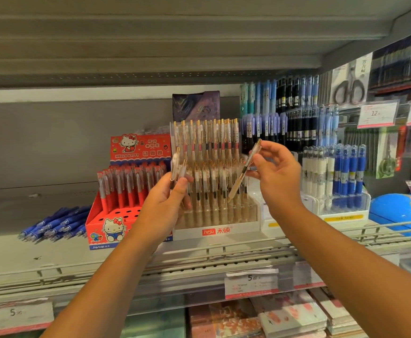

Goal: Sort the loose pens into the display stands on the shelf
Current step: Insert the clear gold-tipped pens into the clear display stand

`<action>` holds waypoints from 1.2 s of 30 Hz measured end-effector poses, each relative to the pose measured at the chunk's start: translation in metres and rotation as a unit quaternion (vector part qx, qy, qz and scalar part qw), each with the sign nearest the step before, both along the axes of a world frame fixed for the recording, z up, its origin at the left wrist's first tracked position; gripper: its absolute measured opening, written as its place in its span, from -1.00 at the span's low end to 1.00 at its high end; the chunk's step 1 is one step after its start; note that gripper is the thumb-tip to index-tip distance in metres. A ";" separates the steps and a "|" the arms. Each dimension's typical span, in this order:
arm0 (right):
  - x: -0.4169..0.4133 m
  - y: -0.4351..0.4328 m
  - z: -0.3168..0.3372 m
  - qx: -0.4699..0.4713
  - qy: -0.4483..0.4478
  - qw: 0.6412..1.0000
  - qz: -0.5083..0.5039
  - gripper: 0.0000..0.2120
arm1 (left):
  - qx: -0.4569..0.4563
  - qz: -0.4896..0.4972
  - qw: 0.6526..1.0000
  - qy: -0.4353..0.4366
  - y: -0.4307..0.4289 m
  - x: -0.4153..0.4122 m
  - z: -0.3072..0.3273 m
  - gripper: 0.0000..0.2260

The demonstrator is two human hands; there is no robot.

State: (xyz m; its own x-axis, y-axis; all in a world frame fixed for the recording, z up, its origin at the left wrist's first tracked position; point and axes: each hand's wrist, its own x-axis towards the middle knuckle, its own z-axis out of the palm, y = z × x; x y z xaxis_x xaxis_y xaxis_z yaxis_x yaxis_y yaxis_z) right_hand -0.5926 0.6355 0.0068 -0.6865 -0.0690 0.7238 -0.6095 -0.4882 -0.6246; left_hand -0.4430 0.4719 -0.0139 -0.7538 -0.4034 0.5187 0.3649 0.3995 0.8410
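Because the wire rail [224, 248] at the front lip of the shelf [9, 254] is low and open, little is offered to stop a dropped pen from falling to the stock below.

Just beyond it the hands are held apart, one at each side of the clear stand [224, 219]. A small bunch of gold-clipped pens [178, 167] is gripped upright in the left hand [167, 201]; how many are held cannot be told. Should that grip be loosened while attention is given to the other side, the bunch is judged likely to fan out and slip.

A single pen [244, 170] is pinched between thumb and fingers of the right hand [278, 178]. It is tilted, with its tip low over the front rows. These rows are closely packed, so the tip may be caught on a neighbouring clip, and seated pens may be tipped or lifted out. No free hole can be made out, so a forced entry is a risk.

At like depth to the left, loose blue pens [55, 223] are seen lying flat beside the red stand [126, 198]. Types could be mixed there through haste.
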 end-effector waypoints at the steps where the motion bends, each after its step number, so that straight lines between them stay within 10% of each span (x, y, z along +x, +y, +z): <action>1: -0.002 0.000 0.000 0.002 0.004 1.000 -0.008 -0.74 | 0.011 0.000 1.000 -0.007 -0.001 0.000 0.000 -0.81; 19: -0.009 -0.017 -0.015 0.232 0.012 0.972 -0.038 -0.79 | 0.050 -0.058 0.997 -0.005 0.003 0.001 0.001 -0.83; 30: 0.002 -0.006 -0.011 0.181 0.068 0.970 -0.145 -0.74 | 0.074 -0.073 0.994 -0.011 0.005 0.003 0.001 -0.85; 36: 0.035 -0.013 -0.002 0.190 0.077 0.979 -0.025 -0.81 | 0.039 -0.081 0.996 -0.008 0.007 0.002 0.002 -0.84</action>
